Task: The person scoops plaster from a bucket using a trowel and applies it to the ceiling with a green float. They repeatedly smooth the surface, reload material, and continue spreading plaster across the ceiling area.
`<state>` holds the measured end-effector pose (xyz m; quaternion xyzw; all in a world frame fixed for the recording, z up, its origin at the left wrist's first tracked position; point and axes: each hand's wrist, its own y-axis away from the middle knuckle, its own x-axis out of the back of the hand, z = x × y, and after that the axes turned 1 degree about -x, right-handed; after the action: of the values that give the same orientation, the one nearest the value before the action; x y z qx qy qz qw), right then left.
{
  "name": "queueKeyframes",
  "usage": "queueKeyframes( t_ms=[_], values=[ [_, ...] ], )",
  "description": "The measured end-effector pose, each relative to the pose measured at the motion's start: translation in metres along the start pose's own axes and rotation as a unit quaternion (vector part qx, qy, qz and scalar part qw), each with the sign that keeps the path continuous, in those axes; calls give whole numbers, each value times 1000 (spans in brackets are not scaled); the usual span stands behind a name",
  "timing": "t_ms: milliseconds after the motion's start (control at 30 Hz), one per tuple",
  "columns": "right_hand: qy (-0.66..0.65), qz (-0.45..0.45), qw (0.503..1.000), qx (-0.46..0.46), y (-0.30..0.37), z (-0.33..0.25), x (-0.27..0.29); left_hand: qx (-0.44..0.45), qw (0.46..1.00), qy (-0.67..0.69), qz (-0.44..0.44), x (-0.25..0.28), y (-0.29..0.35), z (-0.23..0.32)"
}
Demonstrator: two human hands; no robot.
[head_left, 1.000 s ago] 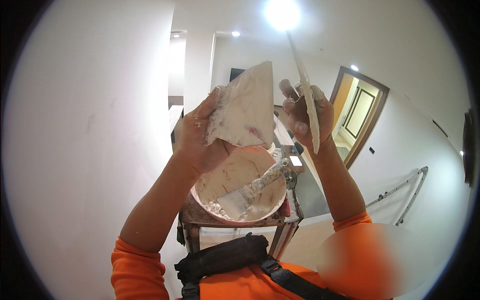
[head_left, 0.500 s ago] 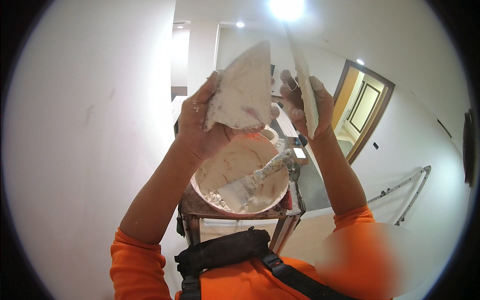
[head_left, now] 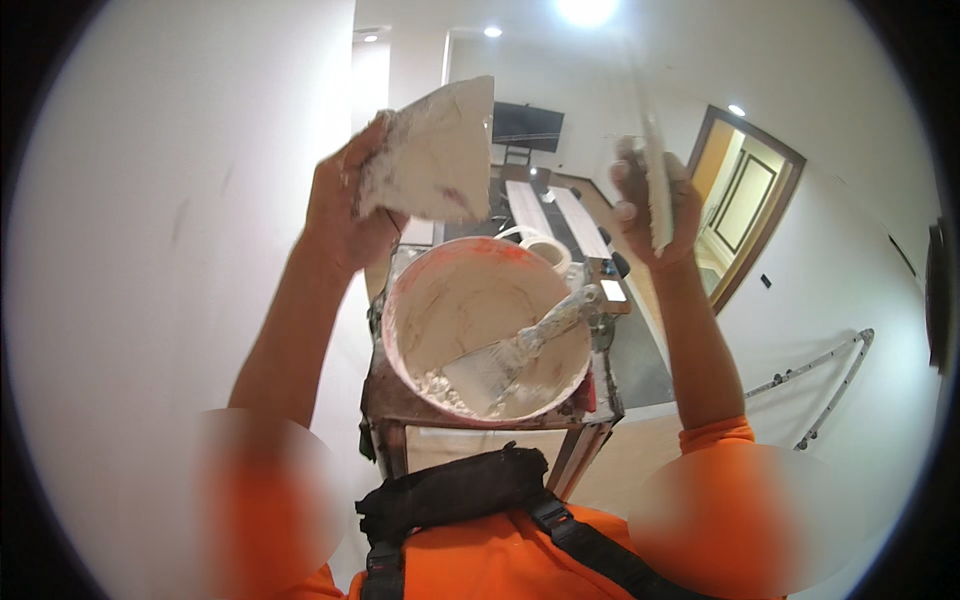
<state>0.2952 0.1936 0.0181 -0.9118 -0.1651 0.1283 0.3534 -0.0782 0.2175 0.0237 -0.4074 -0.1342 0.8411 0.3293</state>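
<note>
Hands well apart, both loaded. My left hand (head_left: pixel 340 210) grips a flat, off-white, plaster-smeared plate (head_left: pixel 435 150), slanted top edge, ragged bottom edge, held up; some fingers hidden behind it. Middle, lower: round pinkish-rimmed bucket (head_left: pixel 391 330), pale paste coating the inside wall, white crumbs (head_left: pixel 440 390) low inside, caked wide-bladed scraper (head_left: pixel 520 348) leaning across, handle over the right rim. My right hand (head_left: pixel 683 205) clasps a thin whitish panel (head_left: pixel 659 195), edge-on; upper end blurred, faces can't be made out.

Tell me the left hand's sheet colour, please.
Off-white sheet with a reddish smudge, head view.
</note>
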Motion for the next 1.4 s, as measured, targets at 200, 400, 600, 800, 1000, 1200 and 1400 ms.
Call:
queueKeyframes(
  t_ms=[200,400,600,800,1000,1200,1400],
  values=[
    [-232,-16,972,-45,28,-19,4,68,972,-210,85,22,-7,24],
    [-117,146,982,-3,59,-34,21,79,957,-239,146,28,-2,23],
    [-77,215,974,-6,102,-36,62,104,918,-349,157,30,-19,25],
    [-68,292,954,-15,121,-39,58,124,898,-390,160,61,-38,31],
    [-85,360,928,-44,130,-27,56,119,886,-421,157,77,-23,56],
    [-64,353,932,-51,132,-10,70,22,881,-394,259,58,8,76],
    [-108,222,966,-75,110,-13,30,-125,915,-266,278,12,56,77]
  ],
)
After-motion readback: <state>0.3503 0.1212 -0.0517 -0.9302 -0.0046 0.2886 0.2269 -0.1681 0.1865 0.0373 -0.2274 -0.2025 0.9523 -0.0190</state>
